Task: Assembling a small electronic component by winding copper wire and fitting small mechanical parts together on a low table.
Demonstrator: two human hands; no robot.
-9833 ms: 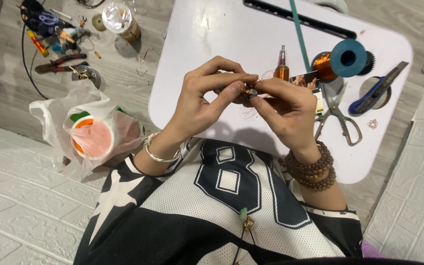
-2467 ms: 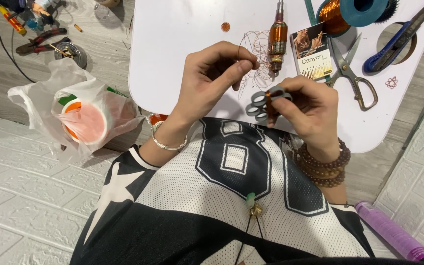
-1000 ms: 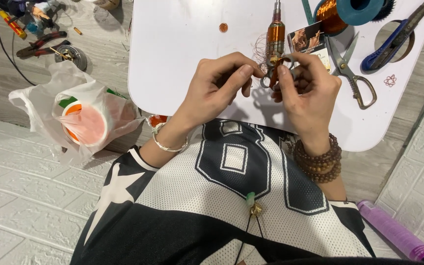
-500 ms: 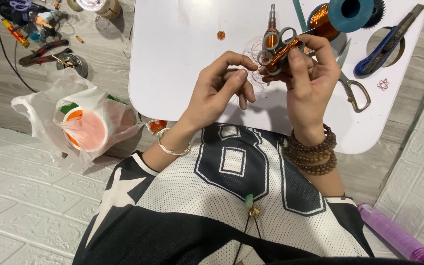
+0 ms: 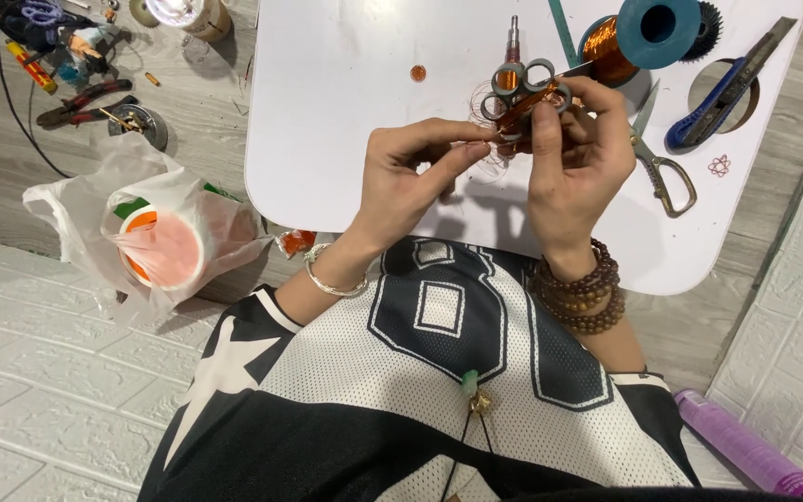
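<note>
Person seated at a small white table (image 5: 327,139), seen from above. Both hands raised just over the table's middle, close together.

Right hand (image 5: 580,158): fingers closed around small grey-handled scissors (image 5: 524,85), loops pointing up and away, blades hidden behind the fingers. Brown bead bracelets (image 5: 580,293) stacked on that wrist.

Left hand (image 5: 411,177): thumb and forefinger pinched together, tip pointing toward the scissors. Thin copper wire (image 5: 487,125) loops faintly between the two hands; too fine to tell whether the pinch actually holds it. Silver bangle (image 5: 327,279) on that wrist.

On the table beyond the hands: a spool of copper wire (image 5: 611,46) with a teal core (image 5: 657,28), a larger pair of scissors (image 5: 659,167) lying flat just right of the right hand, a blue utility knife (image 5: 722,88) across a round cut-out, a slim tool with a metal tip (image 5: 511,37) behind the small scissors, a small orange bead (image 5: 418,72).

On the floor left: plastic bag (image 5: 155,232) holding a round orange-lidded tub, pliers (image 5: 81,98), cable clutter. Purple bottle (image 5: 736,446) lower right.
</note>
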